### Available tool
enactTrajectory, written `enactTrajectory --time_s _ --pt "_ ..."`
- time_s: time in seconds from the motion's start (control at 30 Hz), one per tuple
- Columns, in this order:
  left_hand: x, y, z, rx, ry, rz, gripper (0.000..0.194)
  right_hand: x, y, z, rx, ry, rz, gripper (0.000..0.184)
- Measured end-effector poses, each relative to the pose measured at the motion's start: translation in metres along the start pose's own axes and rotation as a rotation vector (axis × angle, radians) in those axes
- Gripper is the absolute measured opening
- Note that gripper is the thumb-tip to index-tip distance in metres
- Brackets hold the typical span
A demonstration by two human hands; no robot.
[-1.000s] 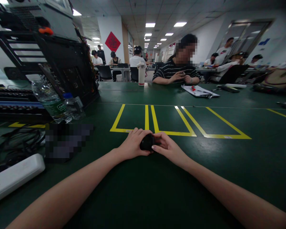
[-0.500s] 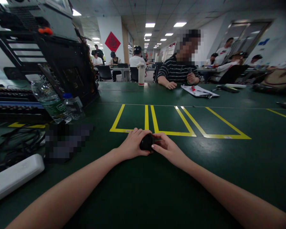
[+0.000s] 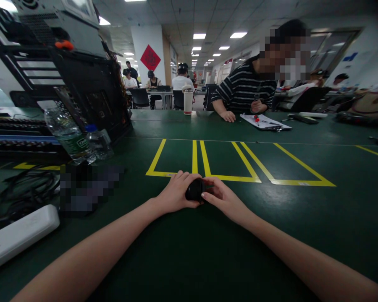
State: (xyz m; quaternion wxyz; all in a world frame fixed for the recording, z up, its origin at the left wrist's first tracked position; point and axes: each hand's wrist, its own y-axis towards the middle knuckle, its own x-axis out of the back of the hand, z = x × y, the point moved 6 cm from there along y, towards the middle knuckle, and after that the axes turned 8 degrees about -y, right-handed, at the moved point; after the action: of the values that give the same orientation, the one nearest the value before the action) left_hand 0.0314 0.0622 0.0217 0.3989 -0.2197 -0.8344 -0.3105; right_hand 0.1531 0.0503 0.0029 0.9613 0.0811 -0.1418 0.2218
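Observation:
A small, rounded, glossy black object (image 3: 194,191) is between my two hands, just above or on the green table; I cannot tell which. My left hand (image 3: 178,191) wraps round it from the left, thumb below and fingers over the top. From the right, my right hand (image 3: 219,193) grips its edge, with the thumb at the near side and bent fingers behind. My fingers hide much of the object, so its kind is unclear.
Yellow tape outlines (image 3: 233,179) mark the green table (image 3: 182,251) beyond my hands. Left are plastic bottles (image 3: 67,136), black cables (image 3: 25,188), a white power strip (image 3: 22,237) and a black computer frame (image 3: 94,96). Across sit a cup (image 3: 187,100), a clipboard (image 3: 264,122) and a person (image 3: 242,90).
The person across the table has leaned forward and to the right. My hands keep their hold on the black object, with hardly any movement. The view has shifted slightly.

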Motion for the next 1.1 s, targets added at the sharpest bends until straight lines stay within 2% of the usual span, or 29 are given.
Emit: enactTrajectory --time_s 0.23,0.5,0.73,0.9,1.1 --pt "0.0008 0.0005 -0.0006 -0.004 0.017 0.010 0.062 -0.0012 -0.0011 0.0024 0.076 -0.001 0.012 0.032" --pt "0.0003 0.0002 -0.0007 -0.013 0.026 -0.003 0.060 -0.0015 0.0008 0.0005 0.035 0.048 0.001 0.019" --pt "0.0011 0.0002 -0.0009 -0.001 0.008 0.001 0.059 -0.0001 0.0000 -0.0001 -0.012 -0.023 0.006 0.030" --pt "0.0005 0.0000 0.0004 0.007 0.003 0.008 0.061 -0.0006 -0.0020 0.0058 0.059 0.000 0.034 0.029" --pt "-0.0002 -0.0001 0.0018 0.012 0.002 -0.001 0.061 -0.0015 -0.0017 0.0046 0.030 0.057 0.036 0.021"
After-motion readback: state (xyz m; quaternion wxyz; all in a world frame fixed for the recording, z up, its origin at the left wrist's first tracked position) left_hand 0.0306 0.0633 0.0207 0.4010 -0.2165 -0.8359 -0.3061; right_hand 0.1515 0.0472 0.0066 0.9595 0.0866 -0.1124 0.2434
